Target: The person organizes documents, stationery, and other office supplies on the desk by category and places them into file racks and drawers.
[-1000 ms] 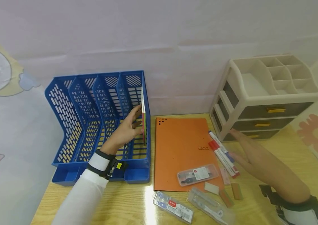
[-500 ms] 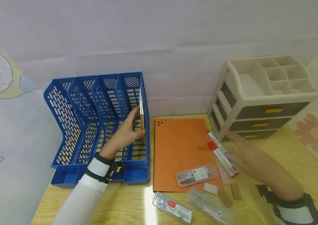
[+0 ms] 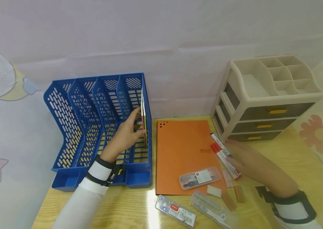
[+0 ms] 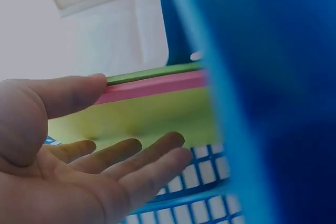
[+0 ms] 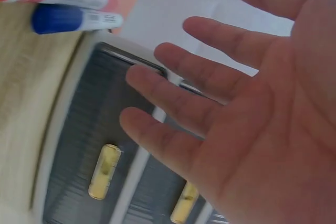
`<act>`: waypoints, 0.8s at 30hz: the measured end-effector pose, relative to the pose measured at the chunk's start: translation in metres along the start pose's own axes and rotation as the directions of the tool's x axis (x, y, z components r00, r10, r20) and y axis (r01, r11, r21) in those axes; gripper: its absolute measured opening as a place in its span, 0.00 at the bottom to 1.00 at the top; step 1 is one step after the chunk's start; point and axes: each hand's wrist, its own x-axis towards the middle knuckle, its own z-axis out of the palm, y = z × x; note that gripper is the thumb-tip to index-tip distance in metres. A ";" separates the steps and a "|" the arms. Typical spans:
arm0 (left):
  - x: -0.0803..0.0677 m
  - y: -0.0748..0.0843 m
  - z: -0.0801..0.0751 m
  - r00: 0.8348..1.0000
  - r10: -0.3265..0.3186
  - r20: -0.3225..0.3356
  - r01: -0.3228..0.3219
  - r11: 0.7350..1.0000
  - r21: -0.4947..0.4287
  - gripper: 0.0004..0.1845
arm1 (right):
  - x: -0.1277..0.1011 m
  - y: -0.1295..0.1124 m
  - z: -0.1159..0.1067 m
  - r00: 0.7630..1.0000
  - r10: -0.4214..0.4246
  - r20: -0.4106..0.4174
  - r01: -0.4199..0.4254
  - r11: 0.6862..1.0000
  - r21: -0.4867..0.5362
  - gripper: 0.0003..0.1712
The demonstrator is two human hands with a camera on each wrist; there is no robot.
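Two thin notebooks point(image 3: 144, 127), one pink-edged and one green-edged, stand upright against the right wall of the blue file rack point(image 3: 137, 166). My left hand point(image 3: 127, 133) is inside that right-hand compartment; its thumb touches the notebooks' edge, and in the left wrist view the fingers are spread beside the yellow-green cover point(image 4: 157, 116). My right hand point(image 3: 250, 159), palm bare and fingers extended, hovers beside the markers point(image 3: 225, 160), one with a blue cap and others red. In the right wrist view nothing lies between its fingers.
An orange folder point(image 3: 184, 149) lies right of the rack, with a compass case point(image 3: 199, 178) on it. Two more clear cases point(image 3: 175, 211) and several erasers point(image 3: 214, 191) lie in front. A beige drawer organizer point(image 3: 285, 98) stands at the back right.
My right hand has drifted left and slightly down, closer to the markers. The left hand stays at the notebooks, almost still.
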 end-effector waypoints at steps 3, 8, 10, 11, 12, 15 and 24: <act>-0.008 0.004 -0.001 1.000 -0.002 -0.027 0.003 0.999 0.044 0.48 | 0.001 0.002 0.003 0.997 0.046 0.069 -0.047 0.999 0.007 0.26; -0.029 0.018 -0.005 0.994 0.005 -0.110 0.005 0.996 0.091 0.46 | 0.001 0.003 0.006 0.990 0.088 0.110 -0.089 0.996 0.001 0.26; -0.039 0.024 -0.005 0.986 0.036 -0.161 -0.017 0.993 0.116 0.44 | 0.001 0.003 0.006 0.989 0.095 0.113 -0.096 0.995 0.001 0.26; -0.043 0.026 -0.005 0.981 0.055 -0.187 -0.030 0.991 0.133 0.43 | 0.002 0.002 0.006 0.988 0.100 0.117 -0.100 0.995 0.001 0.26; -0.047 0.029 -0.005 0.975 0.072 -0.211 -0.042 0.989 0.143 0.42 | 0.002 0.001 0.005 0.987 0.107 0.122 -0.109 0.994 0.005 0.25; -0.059 0.038 -0.002 0.951 0.134 -0.279 -0.088 0.981 0.172 0.38 | 0.004 -0.003 0.004 0.978 0.138 0.155 -0.144 0.989 0.022 0.25; -0.080 0.051 0.016 0.830 0.355 -0.430 -0.283 0.933 0.223 0.27 | 0.007 -0.017 0.002 0.979 0.101 0.176 -0.119 0.988 0.095 0.28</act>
